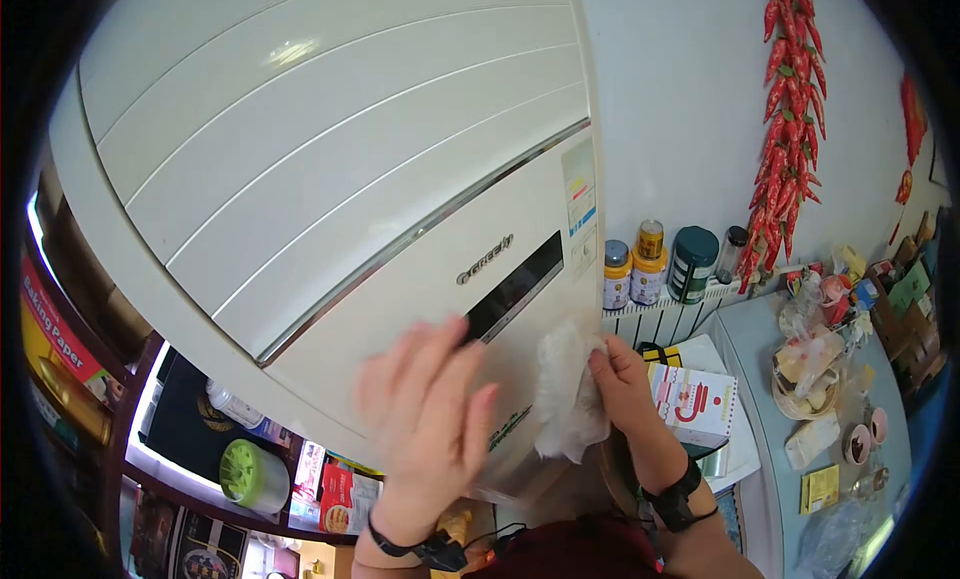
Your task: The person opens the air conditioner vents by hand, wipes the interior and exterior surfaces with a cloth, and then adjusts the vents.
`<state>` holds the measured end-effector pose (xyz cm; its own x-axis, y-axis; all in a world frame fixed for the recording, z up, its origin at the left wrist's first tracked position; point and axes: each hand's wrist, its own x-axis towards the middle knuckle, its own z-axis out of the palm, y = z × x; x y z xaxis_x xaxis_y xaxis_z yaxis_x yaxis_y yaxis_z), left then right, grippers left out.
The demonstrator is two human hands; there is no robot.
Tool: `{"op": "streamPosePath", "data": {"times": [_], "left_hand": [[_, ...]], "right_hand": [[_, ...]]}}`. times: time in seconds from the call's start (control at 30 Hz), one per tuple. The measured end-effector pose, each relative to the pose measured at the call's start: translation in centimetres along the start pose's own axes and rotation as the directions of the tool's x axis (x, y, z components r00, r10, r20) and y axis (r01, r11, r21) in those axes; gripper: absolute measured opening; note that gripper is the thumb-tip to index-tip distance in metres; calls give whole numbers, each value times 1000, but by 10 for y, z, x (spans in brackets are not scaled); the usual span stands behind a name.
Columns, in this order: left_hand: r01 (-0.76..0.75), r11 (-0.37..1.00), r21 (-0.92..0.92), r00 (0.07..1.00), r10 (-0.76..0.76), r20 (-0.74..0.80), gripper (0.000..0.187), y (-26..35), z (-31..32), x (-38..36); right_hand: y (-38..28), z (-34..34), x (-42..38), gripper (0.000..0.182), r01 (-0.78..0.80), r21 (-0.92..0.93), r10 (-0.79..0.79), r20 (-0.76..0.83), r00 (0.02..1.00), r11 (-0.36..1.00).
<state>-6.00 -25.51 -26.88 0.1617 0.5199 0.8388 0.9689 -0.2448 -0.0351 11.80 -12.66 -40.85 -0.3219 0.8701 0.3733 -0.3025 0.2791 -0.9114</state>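
Note:
A tall white standing air conditioner fills most of the view, with a dark display panel on its front. My right hand grips a crumpled white cloth and presses it against the lower front panel, just right of the display. My left hand is blurred, fingers spread, flat against or just in front of the panel below the display. Both wrists wear black bands.
Several jars and tins stand on a white radiator shelf to the right. A string of red chillies hangs on the wall. A red-and-white box lies below. A cluttered light-blue table stands right; dark shelves with a green-lidded container left.

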Motion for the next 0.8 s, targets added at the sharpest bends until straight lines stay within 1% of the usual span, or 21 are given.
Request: {"op": "streamPosePath", "data": {"times": [0.03, 0.07, 0.17, 0.2, 0.27, 0.37, 0.47, 0.53, 0.63, 0.73, 0.8], "left_hand": [[12, 985, 174, 1000, -13, 0, 33, 1, -12, 8], [25, 939, 342, 1000, -25, -3, 39, -1, -20, 15], [86, 861, 501, 995, -97, -5, 50, -15, -29, 33], [89, 825, 558, 994, -112, 7, 57, -20, -30, 35], [83, 821, 564, 995, -98, -4, 59, -21, -29, 37], [81, 819, 569, 996, -88, -14, 61, -21, -28, 37], [78, 815, 574, 996, -82, -19, 60, -22, -28, 38], [74, 816, 573, 997, -75, -22, 58, -22, -29, 38], [50, 855, 517, 999, -45, -21, 55, -27, -28, 34], [26, 826, 563, 998, 13, -65, 52, -32, -31, 26], [50, 826, 561, 995, 10, -103, 52, -33, -35, 29]], "right_hand": [[0, 0, 2, 22, -11, 96, 17, -63, 998, 995], [-8, 1, 3, 19, 3, 106, 4, -67, 998, 994], [-11, 5, 4, 19, -63, 261, 84, -71, 994, 963], [-13, 5, 4, 19, -72, 270, 91, -58, 994, 960], [-14, 6, 6, 19, -86, 289, 99, -32, 995, 953], [-4, 4, 9, 20, -37, 237, 45, -27, 999, 971], [-8, 6, 10, 20, -43, 257, 52, -31, 998, 966], [-11, 8, 11, 20, -43, 248, 56, -46, 997, 968], [-11, 8, 13, 20, -51, 234, 72, -81, 994, 971], [-11, 8, 16, 20, -63, 250, 93, -110, 990, 966], [-9, 7, 17, 20, -68, 245, 99, -117, 988, 967]]}}
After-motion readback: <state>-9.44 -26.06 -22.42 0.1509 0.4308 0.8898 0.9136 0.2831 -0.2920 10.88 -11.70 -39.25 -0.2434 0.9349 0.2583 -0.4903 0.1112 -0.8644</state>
